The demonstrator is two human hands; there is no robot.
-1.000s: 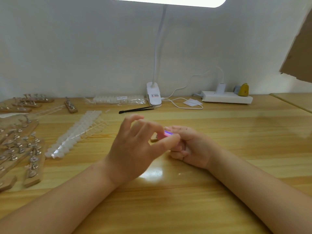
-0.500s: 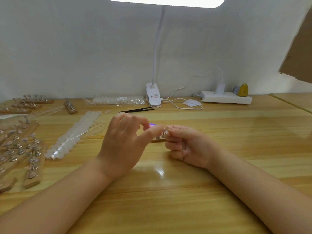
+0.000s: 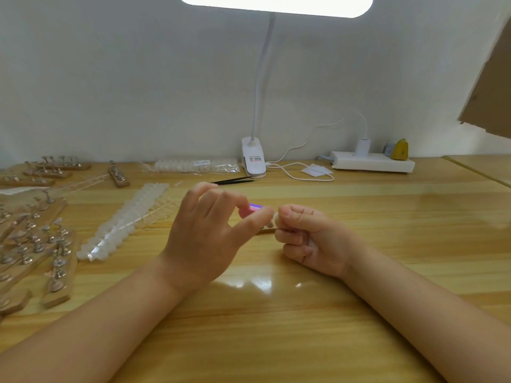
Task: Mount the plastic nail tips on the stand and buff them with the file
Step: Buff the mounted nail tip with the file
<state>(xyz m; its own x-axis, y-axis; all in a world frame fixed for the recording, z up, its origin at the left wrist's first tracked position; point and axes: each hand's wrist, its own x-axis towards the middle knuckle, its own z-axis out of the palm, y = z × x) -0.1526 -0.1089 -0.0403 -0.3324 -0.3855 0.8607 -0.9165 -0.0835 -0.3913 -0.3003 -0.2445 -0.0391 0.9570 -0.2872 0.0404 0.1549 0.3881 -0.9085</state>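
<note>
Okay, my left hand (image 3: pixel 204 239) pinches the pink file (image 3: pixel 250 210) between thumb and fingertips, the other fingers lifted and fanned. Only a short pink and purple end of the file shows past my fingers. My right hand (image 3: pixel 307 239) is curled into a loose fist, its thumb and forefinger pinching the end of a small wooden stand (image 3: pixel 266 229) that lies on the table (image 3: pixel 387 217) between my two hands. The file end sits just above that stand. A pale nail tip seems to sit by my right thumb, too blurred to be sure.

Strips of loose nail tips (image 3: pixel 124 225) lie to the left, with more wooden stands (image 3: pixel 33 244) beyond them at the table's left edge. Black tweezers (image 3: pixel 235 180) lie near the clip lamp (image 3: pixel 253 161). A power strip (image 3: pixel 373 161) sits against the wall.
</note>
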